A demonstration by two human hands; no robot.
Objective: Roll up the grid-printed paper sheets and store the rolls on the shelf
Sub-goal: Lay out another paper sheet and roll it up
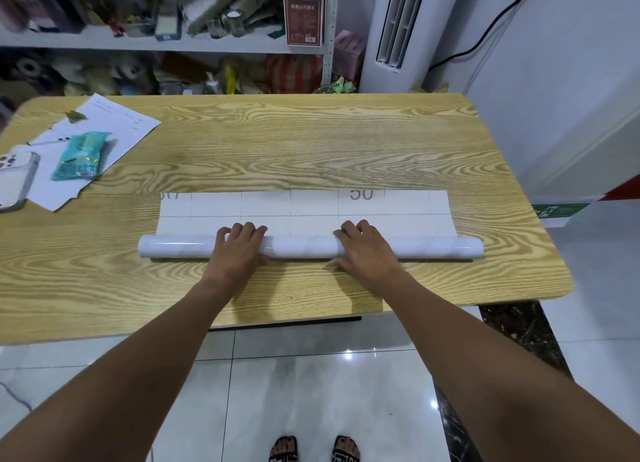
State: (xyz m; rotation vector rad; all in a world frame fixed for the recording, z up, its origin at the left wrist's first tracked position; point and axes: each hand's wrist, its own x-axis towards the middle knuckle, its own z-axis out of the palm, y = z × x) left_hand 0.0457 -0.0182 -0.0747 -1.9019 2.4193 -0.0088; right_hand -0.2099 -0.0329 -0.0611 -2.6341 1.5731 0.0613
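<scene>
A grid-printed paper sheet (304,205) lies on the wooden table (277,139), its near part wound into a glossy white roll (301,247) that runs left to right. The flat strip beyond the roll shows grid lines and the number 50. My left hand (239,247) lies over the roll left of centre, fingers curled over its far side. My right hand (367,248) lies over the roll right of centre in the same way, thumb on the near side. The metal shelf (166,41) stands behind the table, crowded with items.
At the table's left lie white papers (100,129), a teal packet (83,155) and a phone in a clear case (15,177). A brown box (303,15) stands on the shelf. A white air conditioner (401,29) stands at the back right. Tiled floor lies below.
</scene>
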